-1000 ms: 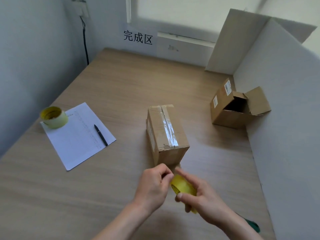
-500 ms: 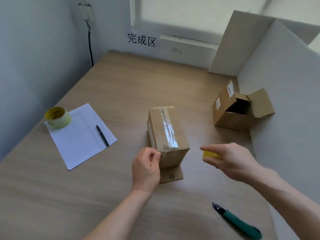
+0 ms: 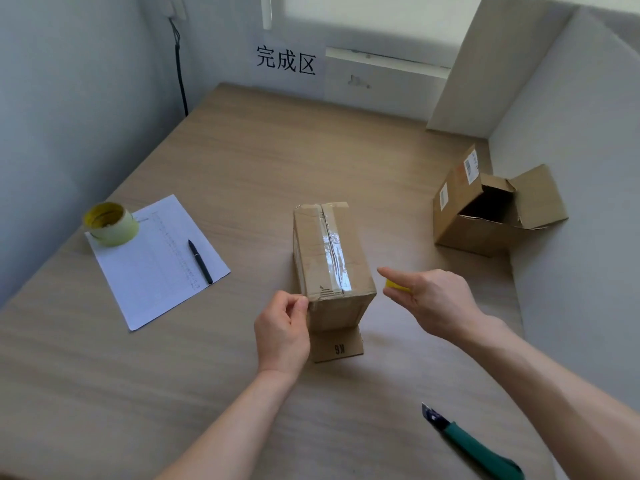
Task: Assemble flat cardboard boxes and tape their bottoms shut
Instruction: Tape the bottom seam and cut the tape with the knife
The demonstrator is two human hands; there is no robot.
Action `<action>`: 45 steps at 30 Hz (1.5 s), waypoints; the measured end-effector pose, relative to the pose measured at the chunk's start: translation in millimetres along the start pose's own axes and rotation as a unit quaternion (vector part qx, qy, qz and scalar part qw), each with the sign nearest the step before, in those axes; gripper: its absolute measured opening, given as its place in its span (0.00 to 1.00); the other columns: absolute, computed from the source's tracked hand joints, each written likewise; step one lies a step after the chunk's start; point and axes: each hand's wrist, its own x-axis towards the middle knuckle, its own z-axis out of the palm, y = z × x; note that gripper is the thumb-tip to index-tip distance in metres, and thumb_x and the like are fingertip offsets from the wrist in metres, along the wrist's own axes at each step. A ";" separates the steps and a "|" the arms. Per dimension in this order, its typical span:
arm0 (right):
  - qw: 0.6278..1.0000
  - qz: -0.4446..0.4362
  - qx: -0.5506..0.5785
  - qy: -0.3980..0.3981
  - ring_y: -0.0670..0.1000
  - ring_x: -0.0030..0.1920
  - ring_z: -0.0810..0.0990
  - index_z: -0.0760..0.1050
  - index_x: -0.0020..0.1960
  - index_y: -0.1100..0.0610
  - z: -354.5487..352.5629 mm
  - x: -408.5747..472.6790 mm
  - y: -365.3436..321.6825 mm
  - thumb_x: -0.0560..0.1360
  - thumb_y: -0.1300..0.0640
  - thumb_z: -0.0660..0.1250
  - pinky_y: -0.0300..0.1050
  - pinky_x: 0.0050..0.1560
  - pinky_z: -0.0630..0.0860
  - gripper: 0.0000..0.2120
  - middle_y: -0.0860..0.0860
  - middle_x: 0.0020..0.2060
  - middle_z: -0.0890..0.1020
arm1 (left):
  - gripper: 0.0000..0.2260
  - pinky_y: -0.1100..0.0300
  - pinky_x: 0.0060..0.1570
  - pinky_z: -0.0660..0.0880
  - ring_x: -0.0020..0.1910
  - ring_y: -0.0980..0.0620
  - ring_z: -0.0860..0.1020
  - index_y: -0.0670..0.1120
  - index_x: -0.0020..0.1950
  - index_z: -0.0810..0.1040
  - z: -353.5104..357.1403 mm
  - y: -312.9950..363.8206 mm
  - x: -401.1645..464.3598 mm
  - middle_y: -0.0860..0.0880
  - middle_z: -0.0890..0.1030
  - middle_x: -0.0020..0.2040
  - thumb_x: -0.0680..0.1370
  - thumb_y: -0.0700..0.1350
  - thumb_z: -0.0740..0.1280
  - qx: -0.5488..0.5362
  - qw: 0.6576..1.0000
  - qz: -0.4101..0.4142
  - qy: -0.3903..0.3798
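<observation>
Brown cardboard box (image 3: 330, 258), standing bottom-up near the middle of the pale wood-grain table (image 3: 242, 161), one strip of clear tape (image 3: 334, 252) shining along its centre seam. A second ago both hands were bunched together in front of it around something yellow; now they have parted to either side of the near end. Left hand (image 3: 282, 332) pinches thumb to forefinger at the near-left top corner, presumably on a tape end, though I cannot make out any film there. Right hand (image 3: 429, 301) has swung out right, just beside the box, forefinger extended, the other fingers curled round a small yellow roll (image 3: 396, 285), mostly hidden. My reading: a fresh length is being drawn across the near edge for a crosswise strip, so the seam is done and the ends are being reinforced. One brown flap marked "K6" (image 3: 337, 348) lies flat on the table at the box's foot. Green-handled utility knife (image 3: 474, 445), blade out, lies near-right, untouched. Far right, an open brown carton with labels (image 3: 485, 209). At left, a pale yellow tape roll (image 3: 110, 223) on a white sheet (image 3: 156, 265), black pen (image 3: 200, 261) beside.
</observation>
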 end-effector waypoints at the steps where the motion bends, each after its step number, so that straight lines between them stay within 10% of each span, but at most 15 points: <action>1: 1.000 -0.009 0.000 0.007 0.56 0.48 0.82 0.71 0.68 0.34 1.9 2.3 1.1 0.79 0.38 0.61 0.44 0.36 0.62 0.18 0.49 0.46 0.86 | 0.07 0.60 0.39 0.71 0.36 0.53 0.77 0.43 0.40 0.78 0.2 0.5 0.8 0.52 0.80 0.35 0.78 0.41 0.68 0.002 1.000 -0.001 0.002; 11: 0.998 -0.028 0.032 -0.044 0.57 0.48 0.80 0.69 0.70 0.34 27.8 18.6 7.0 0.80 0.40 0.61 0.46 0.35 0.65 0.19 0.47 0.50 0.85 | 0.06 0.50 0.47 0.78 0.42 0.45 0.81 0.44 0.41 0.79 11.9 -8.0 16.9 0.46 0.83 0.38 0.77 0.42 0.68 -0.037 0.993 -0.115 -0.014; 15: 0.995 -0.050 0.089 -0.020 0.60 0.46 0.81 0.73 0.68 0.42 34.6 19.3 6.4 0.79 0.43 0.64 0.50 0.35 0.76 0.18 0.48 0.49 0.85 | 0.27 0.56 0.62 0.69 0.61 0.51 0.74 0.48 0.73 0.65 12.3 -5.1 30.4 0.48 0.74 0.68 0.76 0.48 0.70 -0.004 0.991 -0.137 0.005; 18: 0.991 -0.072 0.113 0.016 0.62 0.46 0.82 0.77 0.65 0.46 37.3 17.8 6.1 0.78 0.47 0.68 0.53 0.33 0.79 0.17 0.48 0.51 0.85 | 0.37 0.57 0.75 0.51 0.78 0.52 0.50 0.56 0.79 0.54 5.8 -5.0 43.6 0.51 0.52 0.80 0.75 0.54 0.71 0.096 0.985 0.114 -0.082; 22: 0.990 -0.084 0.113 0.025 0.63 0.43 0.83 0.76 0.66 0.47 45.9 17.2 7.9 0.77 0.47 0.69 0.53 0.32 0.79 0.18 0.52 0.50 0.86 | 0.33 0.46 0.74 0.40 0.74 0.41 0.32 0.59 0.76 0.58 18.2 -9.2 66.3 0.54 0.40 0.77 0.74 0.59 0.69 0.267 0.869 0.316 -0.271; 27: 0.993 -0.066 0.096 0.013 0.63 0.43 0.82 0.75 0.69 0.48 54.5 15.7 6.3 0.78 0.47 0.67 0.52 0.35 0.78 0.19 0.54 0.48 0.86 | 0.26 0.42 0.70 0.37 0.74 0.27 0.42 0.48 0.72 0.71 26.4 -16.4 78.5 0.44 0.58 0.77 0.75 0.50 0.71 0.266 0.854 0.372 -0.249; 35: 0.993 -0.032 0.096 -0.062 0.56 0.59 0.79 0.65 0.75 0.43 50.8 -12.8 -17.5 0.81 0.41 0.57 0.52 0.53 0.75 0.23 0.48 0.63 0.80 | 0.27 0.55 0.72 0.33 0.77 0.37 0.37 0.50 0.73 0.68 -1.5 -15.6 61.2 0.52 0.54 0.78 0.76 0.49 0.71 0.227 0.863 0.324 -0.315; 40: 0.988 -0.032 0.148 -0.034 0.56 0.58 0.81 0.69 0.73 0.47 53.1 -51.1 -50.7 0.80 0.43 0.61 0.52 0.50 0.77 0.23 0.49 0.61 0.82 | 0.26 0.34 0.71 0.57 0.76 0.32 0.55 0.49 0.64 0.78 -33.4 -8.0 26.3 0.44 0.70 0.72 0.73 0.63 0.66 0.349 0.810 0.377 -0.284; 45: 0.986 -0.013 0.167 -0.005 0.60 0.51 0.83 0.72 0.71 0.47 59.2 -69.7 -76.9 0.79 0.40 0.62 0.53 0.44 0.79 0.23 0.52 0.54 0.85 | 0.33 0.41 0.63 0.68 0.70 0.36 0.67 0.42 0.50 0.76 -23.9 8.9 12.7 0.40 0.75 0.56 0.70 0.72 0.55 0.413 0.798 0.369 -0.237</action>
